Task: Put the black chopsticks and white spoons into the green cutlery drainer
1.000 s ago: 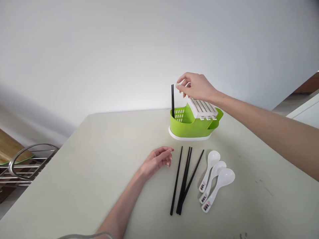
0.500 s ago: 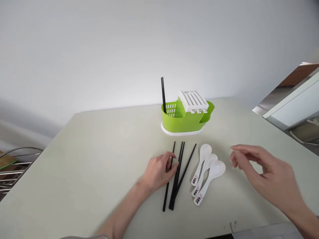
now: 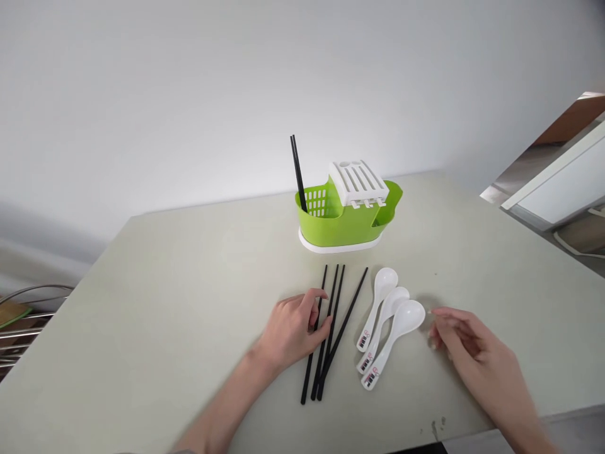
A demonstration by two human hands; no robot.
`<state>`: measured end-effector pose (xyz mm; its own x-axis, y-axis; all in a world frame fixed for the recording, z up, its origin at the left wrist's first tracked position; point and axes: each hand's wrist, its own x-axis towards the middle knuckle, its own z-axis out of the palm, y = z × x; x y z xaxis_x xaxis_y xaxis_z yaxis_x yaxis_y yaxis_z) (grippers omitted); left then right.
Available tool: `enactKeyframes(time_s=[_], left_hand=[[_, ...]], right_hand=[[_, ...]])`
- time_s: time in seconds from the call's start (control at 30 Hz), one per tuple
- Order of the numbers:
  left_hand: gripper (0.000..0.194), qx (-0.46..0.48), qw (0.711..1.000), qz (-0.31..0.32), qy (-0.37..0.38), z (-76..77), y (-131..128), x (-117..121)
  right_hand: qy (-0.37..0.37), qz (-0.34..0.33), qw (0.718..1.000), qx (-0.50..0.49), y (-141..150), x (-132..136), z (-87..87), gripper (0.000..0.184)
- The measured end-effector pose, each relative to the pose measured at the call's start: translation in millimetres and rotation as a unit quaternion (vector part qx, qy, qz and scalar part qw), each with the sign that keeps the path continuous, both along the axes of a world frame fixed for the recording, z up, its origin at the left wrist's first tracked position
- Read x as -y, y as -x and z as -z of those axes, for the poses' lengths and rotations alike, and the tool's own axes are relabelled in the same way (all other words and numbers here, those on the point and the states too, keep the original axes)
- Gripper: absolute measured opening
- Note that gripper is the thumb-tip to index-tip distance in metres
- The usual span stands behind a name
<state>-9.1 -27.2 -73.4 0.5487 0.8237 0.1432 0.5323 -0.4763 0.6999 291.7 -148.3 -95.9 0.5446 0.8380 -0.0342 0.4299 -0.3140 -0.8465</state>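
My left hand [image 3: 295, 325] rests over the black chopsticks [image 3: 331, 347] lying on the table. Its thumb and forefinger are apart above the leftmost ones, and its other fingers are curled. Whether it touches them I cannot tell. To the right, three white spoons [image 3: 399, 328] lie fanned out and overlapping, bowls away from me. My right hand [image 3: 477, 359] hovers just right of the nearest spoon's bowl, loosely bent, with nothing in it. Behind stands a green utensil holder [image 3: 347, 230] with a white slotted top [image 3: 359, 180]. Two black chopsticks [image 3: 299, 173] lean in its left compartment.
The pale table [image 3: 189, 284] meets a white wall [image 3: 212, 94] behind the holder. A metal rack [image 3: 28, 334] stands past the left edge. Beyond the right edge is a white-framed panel [image 3: 558, 183]. A dark and grey object [image 3: 472, 444] shows at the bottom edge.
My right hand has come down from above the holder to beside the spoons. My left hand has moved over the chopsticks, and the middle ones now lie slightly farther apart. The view has shifted.
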Motion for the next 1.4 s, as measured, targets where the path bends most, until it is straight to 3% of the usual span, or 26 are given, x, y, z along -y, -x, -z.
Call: enactKeyframes(time_s=[0.3,0.73,1.4], left_hand=[[0.025,-0.002,1.000,0.015,-0.002,-1.1,0.5,-1.6],[0.027,-0.089,0.991,0.070,-0.075,-7.7,1.8,-4.0],[0.033,-0.105,0.985,0.080,-0.108,-5.0,7.1,-4.8]], right_hand=[[-0.004,-0.006,1.000,-0.006,-4.5,-2.0,2.7,0.035],[0.011,-0.008,1.000,-0.016,-3.3,-2.2,1.3,0.035],[0.034,-0.006,0.999,-0.025,-5.6,-0.4,4.8,0.036]])
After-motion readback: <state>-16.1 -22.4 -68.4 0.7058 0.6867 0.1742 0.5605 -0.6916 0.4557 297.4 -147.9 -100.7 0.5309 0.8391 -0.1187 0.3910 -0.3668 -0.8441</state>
